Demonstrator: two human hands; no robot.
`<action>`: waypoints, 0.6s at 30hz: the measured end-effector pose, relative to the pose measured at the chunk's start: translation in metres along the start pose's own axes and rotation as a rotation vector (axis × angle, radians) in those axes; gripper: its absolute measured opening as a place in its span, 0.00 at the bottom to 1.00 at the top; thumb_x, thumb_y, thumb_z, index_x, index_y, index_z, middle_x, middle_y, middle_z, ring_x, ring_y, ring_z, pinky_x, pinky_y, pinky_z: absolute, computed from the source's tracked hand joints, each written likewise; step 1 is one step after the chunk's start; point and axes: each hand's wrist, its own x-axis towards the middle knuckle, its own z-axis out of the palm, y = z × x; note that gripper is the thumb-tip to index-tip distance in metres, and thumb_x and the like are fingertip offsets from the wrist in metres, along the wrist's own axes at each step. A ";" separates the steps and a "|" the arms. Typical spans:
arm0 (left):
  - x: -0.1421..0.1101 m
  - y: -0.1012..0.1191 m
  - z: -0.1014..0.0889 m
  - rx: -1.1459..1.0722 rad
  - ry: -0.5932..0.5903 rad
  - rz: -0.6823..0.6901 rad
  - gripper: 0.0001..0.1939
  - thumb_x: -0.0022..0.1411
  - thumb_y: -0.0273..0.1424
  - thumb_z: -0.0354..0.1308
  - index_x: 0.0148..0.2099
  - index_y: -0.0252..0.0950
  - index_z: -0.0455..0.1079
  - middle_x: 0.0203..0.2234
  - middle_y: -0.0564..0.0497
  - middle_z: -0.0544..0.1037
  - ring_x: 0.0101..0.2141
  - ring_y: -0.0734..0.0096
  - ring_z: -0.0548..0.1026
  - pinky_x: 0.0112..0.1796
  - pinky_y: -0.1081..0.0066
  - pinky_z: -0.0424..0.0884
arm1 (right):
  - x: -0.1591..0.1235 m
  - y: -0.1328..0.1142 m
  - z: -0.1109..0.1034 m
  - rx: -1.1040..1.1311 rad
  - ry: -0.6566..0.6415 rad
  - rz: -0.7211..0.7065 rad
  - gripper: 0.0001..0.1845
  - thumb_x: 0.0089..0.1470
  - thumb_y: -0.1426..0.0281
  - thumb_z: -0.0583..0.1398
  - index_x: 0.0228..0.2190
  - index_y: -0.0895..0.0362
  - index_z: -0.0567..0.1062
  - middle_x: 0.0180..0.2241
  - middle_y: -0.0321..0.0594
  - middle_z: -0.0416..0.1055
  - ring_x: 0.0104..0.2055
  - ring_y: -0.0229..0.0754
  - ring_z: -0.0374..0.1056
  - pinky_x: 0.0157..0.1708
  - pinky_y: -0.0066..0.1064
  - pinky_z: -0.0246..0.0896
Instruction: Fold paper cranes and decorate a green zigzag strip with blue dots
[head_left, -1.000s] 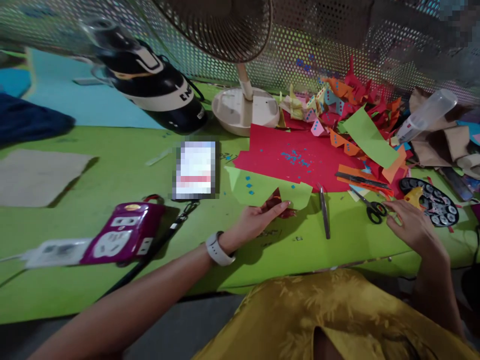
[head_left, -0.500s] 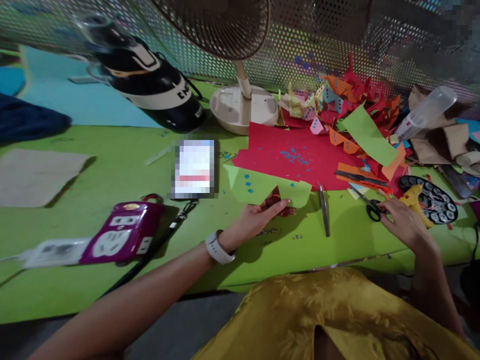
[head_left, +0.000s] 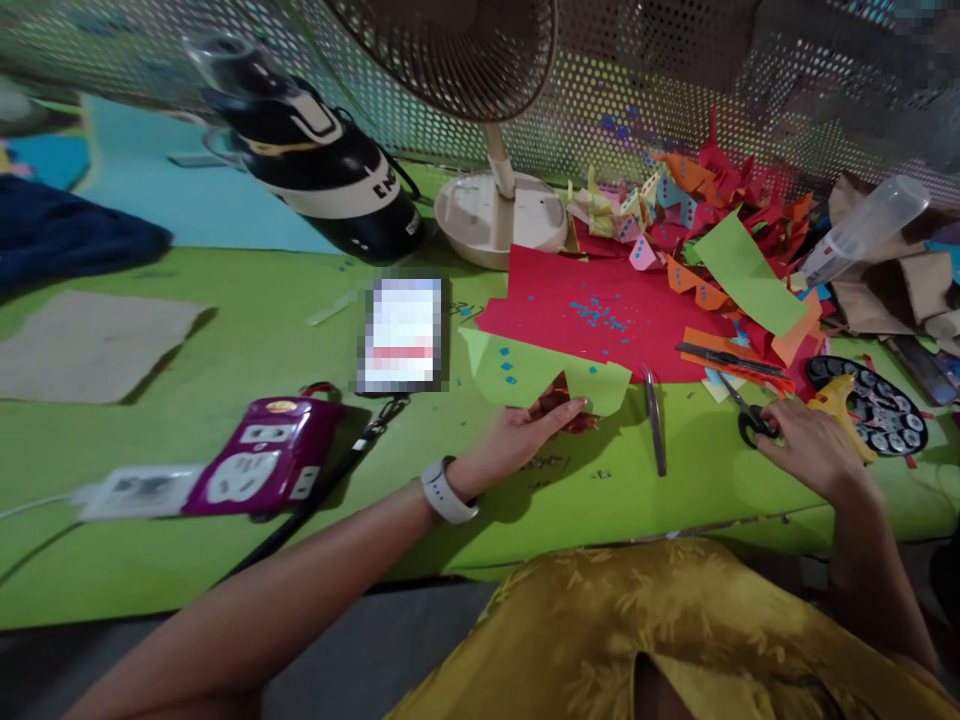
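My left hand pinches the lower edge of a light green paper piece, which has several small blue squares on it. A notch in that paper's lower edge shows beside my fingers. On the right, my right hand has its fingers closed on the black handle of a pair of scissors, whose blades point away to the upper left. Between the hands lies a pair of metal tweezers. Behind them, a red sheet carries scattered blue bits.
Coloured paper cutouts pile up behind the red sheet. A black box cutter and a round black case lie right. A fan base, black bottle, phone and purple power strip stand or lie left.
The whole scene has shifted slightly rightward in the view. Both hands keep nearly the same hold, on the green paper and on the scissors.
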 end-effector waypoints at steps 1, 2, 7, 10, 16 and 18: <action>0.000 -0.001 0.000 -0.002 0.006 0.007 0.15 0.55 0.44 0.59 0.35 0.37 0.75 0.36 0.46 0.84 0.44 0.58 0.80 0.48 0.61 0.76 | 0.001 0.000 -0.001 -0.005 -0.012 -0.005 0.09 0.53 0.62 0.55 0.33 0.53 0.71 0.34 0.42 0.75 0.34 0.49 0.73 0.33 0.38 0.63; 0.000 -0.002 0.001 -0.010 0.013 0.012 0.16 0.55 0.45 0.60 0.36 0.37 0.75 0.36 0.46 0.84 0.43 0.58 0.81 0.48 0.60 0.76 | 0.002 0.000 -0.003 -0.003 -0.029 -0.001 0.09 0.53 0.62 0.55 0.33 0.53 0.71 0.33 0.41 0.75 0.34 0.49 0.73 0.32 0.37 0.62; 0.000 -0.005 0.001 -0.064 0.017 -0.009 0.17 0.53 0.47 0.61 0.37 0.38 0.75 0.35 0.48 0.84 0.38 0.61 0.82 0.48 0.61 0.76 | 0.008 -0.004 -0.011 0.012 -0.154 0.069 0.09 0.53 0.63 0.57 0.35 0.54 0.71 0.35 0.41 0.76 0.35 0.50 0.74 0.31 0.36 0.60; 0.000 -0.004 0.000 -0.028 0.003 -0.021 0.17 0.53 0.48 0.61 0.34 0.39 0.77 0.37 0.47 0.84 0.43 0.60 0.81 0.51 0.61 0.74 | 0.005 -0.003 -0.016 0.070 -0.174 0.096 0.09 0.55 0.62 0.57 0.35 0.54 0.72 0.36 0.42 0.77 0.36 0.50 0.74 0.33 0.37 0.62; 0.001 -0.009 -0.004 0.022 0.048 -0.011 0.21 0.50 0.53 0.64 0.32 0.40 0.80 0.41 0.46 0.83 0.56 0.54 0.72 0.59 0.58 0.67 | -0.028 0.026 -0.011 0.119 0.265 0.246 0.15 0.59 0.59 0.55 0.43 0.55 0.72 0.43 0.48 0.75 0.46 0.53 0.72 0.46 0.39 0.64; 0.001 -0.010 -0.005 0.023 0.042 -0.013 0.22 0.50 0.54 0.64 0.33 0.40 0.80 0.41 0.46 0.84 0.56 0.53 0.72 0.57 0.59 0.68 | -0.038 0.035 -0.006 0.023 0.322 0.300 0.19 0.59 0.61 0.55 0.48 0.56 0.71 0.48 0.53 0.72 0.52 0.57 0.69 0.51 0.43 0.63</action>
